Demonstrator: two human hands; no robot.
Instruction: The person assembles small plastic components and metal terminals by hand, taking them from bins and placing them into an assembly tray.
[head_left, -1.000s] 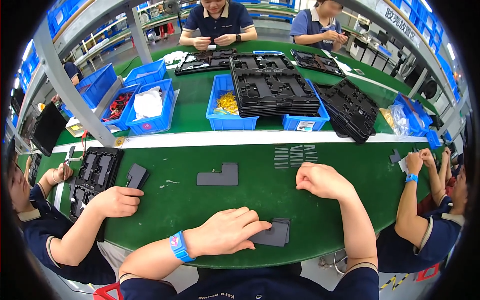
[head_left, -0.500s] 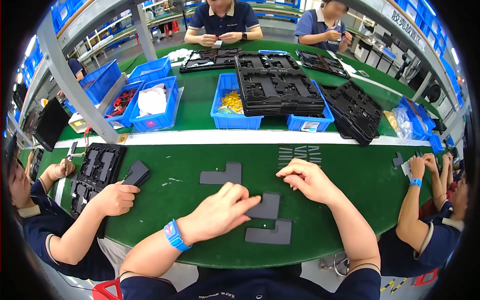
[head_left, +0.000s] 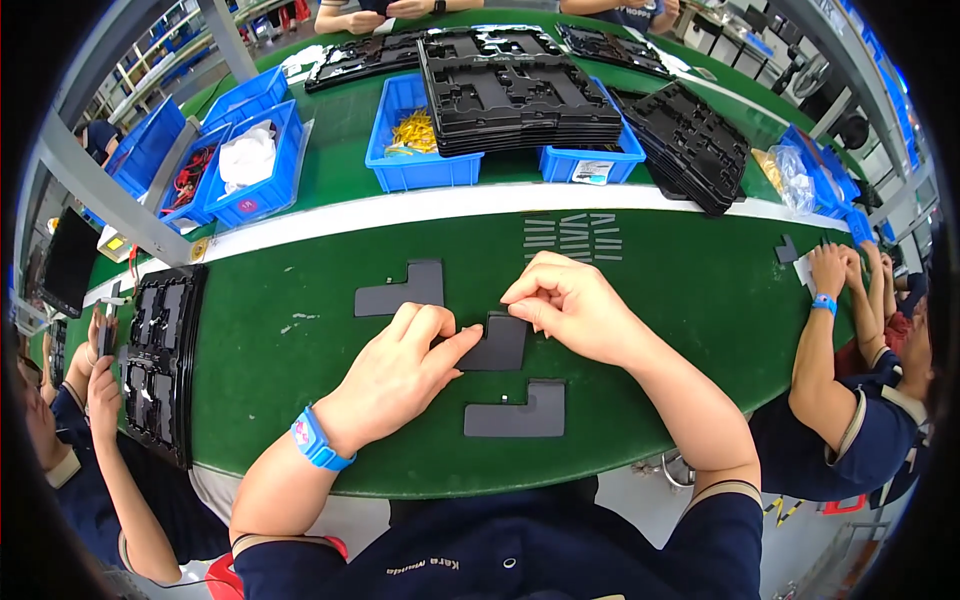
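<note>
A second ago my left hand (head_left: 395,370) lies flat on one dark grey L-shaped pad at the near edge of the tabletop (head_left: 300,400), and my right hand (head_left: 575,305) rests apart, farther right. Now both hands meet over a second pad, the middle pad (head_left: 495,345), which sits between the far pad (head_left: 405,290) and the near pad (head_left: 520,412). My left fingers (head_left: 440,345) press on its left edge, and my right fingers (head_left: 520,300) pinch at its far corner. The near pad is now uncovered, lying free just near of my hands. My head has dipped closer, so the green surface fills more of the view.
</note>
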